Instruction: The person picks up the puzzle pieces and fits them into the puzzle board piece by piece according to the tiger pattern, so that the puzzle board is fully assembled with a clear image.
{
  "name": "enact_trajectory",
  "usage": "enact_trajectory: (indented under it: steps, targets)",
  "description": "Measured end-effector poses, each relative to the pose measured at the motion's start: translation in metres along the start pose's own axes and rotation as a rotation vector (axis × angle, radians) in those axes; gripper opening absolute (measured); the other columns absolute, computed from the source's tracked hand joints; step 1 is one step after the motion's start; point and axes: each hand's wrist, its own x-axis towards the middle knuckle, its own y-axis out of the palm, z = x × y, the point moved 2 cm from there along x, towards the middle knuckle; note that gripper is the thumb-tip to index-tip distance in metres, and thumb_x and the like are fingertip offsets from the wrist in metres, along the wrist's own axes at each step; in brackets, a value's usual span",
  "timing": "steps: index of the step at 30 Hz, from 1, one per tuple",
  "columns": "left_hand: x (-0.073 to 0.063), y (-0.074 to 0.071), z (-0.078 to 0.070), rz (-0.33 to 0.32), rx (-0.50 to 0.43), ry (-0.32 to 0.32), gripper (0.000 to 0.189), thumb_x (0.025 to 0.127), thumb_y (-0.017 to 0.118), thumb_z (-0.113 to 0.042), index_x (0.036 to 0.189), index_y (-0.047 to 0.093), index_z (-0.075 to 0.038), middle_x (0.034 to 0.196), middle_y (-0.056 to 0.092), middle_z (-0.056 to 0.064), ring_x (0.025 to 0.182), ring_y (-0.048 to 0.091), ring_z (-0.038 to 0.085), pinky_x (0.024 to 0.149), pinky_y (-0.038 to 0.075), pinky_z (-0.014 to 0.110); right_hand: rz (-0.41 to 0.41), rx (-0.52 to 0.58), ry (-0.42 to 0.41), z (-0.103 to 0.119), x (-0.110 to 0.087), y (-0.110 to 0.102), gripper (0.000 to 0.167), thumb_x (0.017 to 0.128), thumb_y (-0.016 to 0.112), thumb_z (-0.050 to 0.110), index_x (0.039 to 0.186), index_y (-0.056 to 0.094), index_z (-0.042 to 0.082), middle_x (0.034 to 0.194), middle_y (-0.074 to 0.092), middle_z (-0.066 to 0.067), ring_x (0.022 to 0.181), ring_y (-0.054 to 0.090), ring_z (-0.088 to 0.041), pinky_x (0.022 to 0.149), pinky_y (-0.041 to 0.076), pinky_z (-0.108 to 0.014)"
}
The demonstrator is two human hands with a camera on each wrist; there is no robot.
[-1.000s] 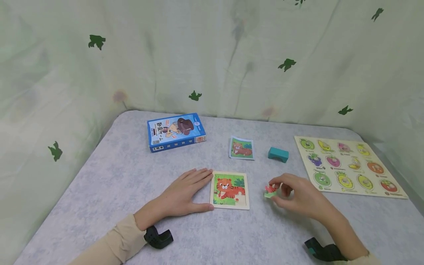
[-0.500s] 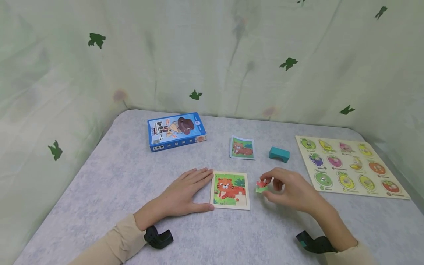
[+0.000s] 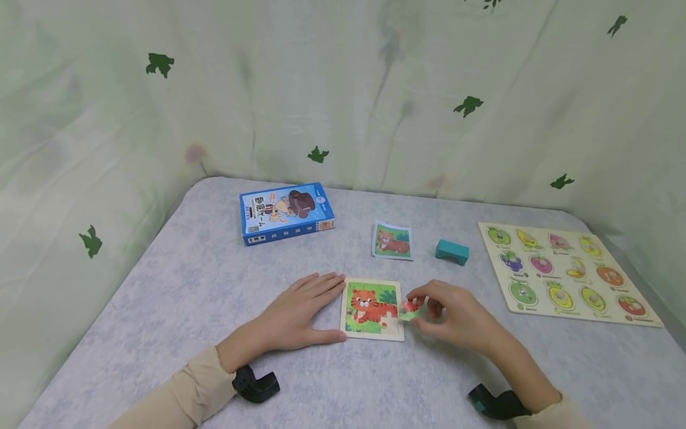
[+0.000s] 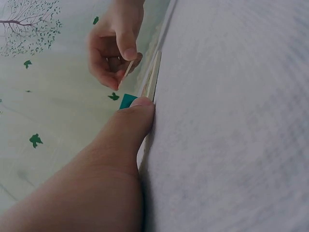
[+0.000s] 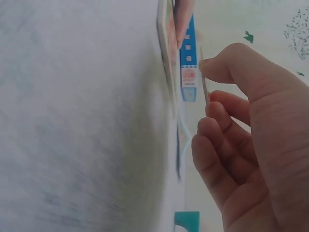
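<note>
A tiger jigsaw puzzle in a pale wooden tray (image 3: 373,338) lies flat on the table, with a bare gap at its lower right. My left hand (image 3: 296,313) lies spread beside it, fingertips and thumb touching the tray's left edge. Between thumb and fingers my right hand (image 3: 455,316) pinches a red and green puzzle piece (image 3: 409,310), just off the tray's right edge. In the right wrist view the thin piece (image 5: 204,87) is edge-on and raised above the table. The left wrist view shows my left thumb (image 4: 140,108) against the tray's side.
Behind the tray lies a tiger picture card (image 3: 392,241). A teal arch block (image 3: 452,252) stands to its right. A blue game box (image 3: 286,213) is at the back left, and a fruit puzzle board (image 3: 573,274) lies at the right.
My right hand has moved left with the puzzle piece, from well right of the tray to its right edge. The left hand and the tray have stayed in place.
</note>
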Motion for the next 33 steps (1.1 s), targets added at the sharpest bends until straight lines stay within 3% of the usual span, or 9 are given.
enact_trajectory:
  steps: [7,14,23,33]
  targets:
    - [0.0,-0.002,-0.001,-0.005,0.008,0.007,0.099,0.091,0.055,-0.077,0.164,0.03,-0.014,0.17,0.028,-0.001,0.158,0.022,0.02,0.131,0.016,0.047,-0.001,0.076,-0.006,-0.002,0.0,0.011,0.035,0.083,0.085,0.014,0.115,0.073,0.021,0.095,0.065,0.011,0.073,0.056,-0.005,0.061,0.051,-0.02]
    - [0.0,-0.003,-0.001,0.001,0.002,-0.001,0.099,0.091,0.056,-0.076,0.164,0.03,-0.015,0.17,0.027,-0.001,0.159,0.021,0.02,0.131,0.015,0.047,0.003,0.145,-0.036,-0.003,0.0,0.025,0.032,0.086,0.083,0.014,0.116,0.073,0.02,0.095,0.065,0.01,0.071,0.056,-0.003,0.059,0.051,-0.019]
    - [0.001,-0.002,-0.001,0.001,-0.007,-0.003,0.099,0.091,0.055,-0.077,0.164,0.03,-0.015,0.17,0.027,-0.001,0.159,0.021,0.02,0.131,0.015,0.047,0.021,0.134,0.009,-0.002,-0.001,0.034,0.028,0.086,0.084,0.02,0.112,0.076,0.028,0.098,0.063,0.013,0.073,0.053,-0.003,0.059,0.047,-0.018]
    - [0.0,-0.002,-0.001,0.004,-0.012,-0.008,0.099,0.091,0.055,-0.077,0.164,0.03,-0.015,0.17,0.027,-0.001,0.159,0.021,0.02,0.131,0.015,0.047,0.057,0.14,-0.031,-0.002,-0.002,0.037,0.023,0.091,0.081,0.023,0.112,0.078,0.029,0.109,0.064,0.013,0.08,0.053,-0.003,0.064,0.049,-0.018]
